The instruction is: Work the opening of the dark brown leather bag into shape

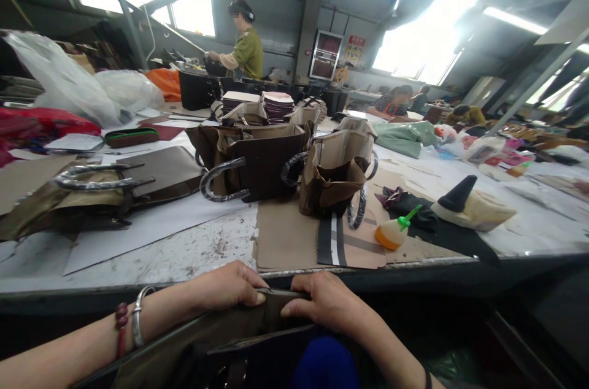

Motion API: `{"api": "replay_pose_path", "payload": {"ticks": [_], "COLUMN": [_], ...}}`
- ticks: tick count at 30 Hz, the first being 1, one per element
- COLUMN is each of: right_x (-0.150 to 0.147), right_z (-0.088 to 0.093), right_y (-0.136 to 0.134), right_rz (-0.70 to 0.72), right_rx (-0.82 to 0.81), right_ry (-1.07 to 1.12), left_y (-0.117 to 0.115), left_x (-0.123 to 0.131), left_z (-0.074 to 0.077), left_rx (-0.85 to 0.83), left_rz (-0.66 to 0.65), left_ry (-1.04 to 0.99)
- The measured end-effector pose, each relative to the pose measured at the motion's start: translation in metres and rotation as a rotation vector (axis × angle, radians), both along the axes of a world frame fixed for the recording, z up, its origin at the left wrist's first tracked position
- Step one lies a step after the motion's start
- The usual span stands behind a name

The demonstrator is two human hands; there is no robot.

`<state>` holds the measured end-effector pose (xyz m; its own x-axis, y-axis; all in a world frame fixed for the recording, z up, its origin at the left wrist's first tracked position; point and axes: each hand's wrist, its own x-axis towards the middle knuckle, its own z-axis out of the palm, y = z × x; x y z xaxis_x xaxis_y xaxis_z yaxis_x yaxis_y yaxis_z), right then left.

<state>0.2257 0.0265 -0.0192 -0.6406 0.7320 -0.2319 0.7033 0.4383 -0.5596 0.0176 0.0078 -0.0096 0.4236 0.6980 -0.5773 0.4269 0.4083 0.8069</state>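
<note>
A dark brown handbag lies close to my body, below the table's front edge. My left hand pinches its upper rim between thumb and fingers. Just to the right, my right hand is closed on the same rim, thumb on the near side. A short stretch of rim shows between both hands. Something small and shiny by my left fingertips is too small to name. Below my right hand, a round blue shape covers part of the bag.
On the white table stand brown handbags with plastic-wrapped handles. A glue bottle with a green nozzle sits right of them, near a cream-and-black object. An unfinished bag lies at left. A person works behind the table.
</note>
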Motion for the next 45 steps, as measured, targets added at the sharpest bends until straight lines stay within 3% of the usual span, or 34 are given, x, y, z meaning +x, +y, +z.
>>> {"api": "replay_pose_path", "payload": {"ticks": [16, 22, 31, 39, 42, 45], "right_x": [-0.01, -0.011, -0.016, 0.007, 0.023, 0.031], "right_z": [-0.008, -0.015, -0.01, -0.014, -0.016, -0.016], "right_y": [0.002, 0.004, 0.002, -0.009, -0.013, -0.016], "right_rz": [0.034, 0.026, 0.058, -0.139, -0.27, -0.268], "right_rx": [-0.188, -0.215, -0.216, -0.356, -0.423, -0.438], "right_ry": [0.221, 0.228, 0.201, 0.29, 0.224, 0.132], "left_y": [-0.001, -0.002, -0.005, -0.003, -0.002, 0.002], "left_x": [-0.006, -0.007, -0.004, 0.001, 0.004, 0.008], "left_z": [-0.001, -0.003, -0.005, -0.004, -0.006, -0.01], "left_rx": [-0.017, -0.014, -0.015, -0.029, -0.056, -0.065], "left_rz": [0.028, 0.024, 0.022, -0.013, -0.021, -0.036], "left_ry": [-0.03, -0.056, -0.044, -0.067, -0.085, -0.087]}}
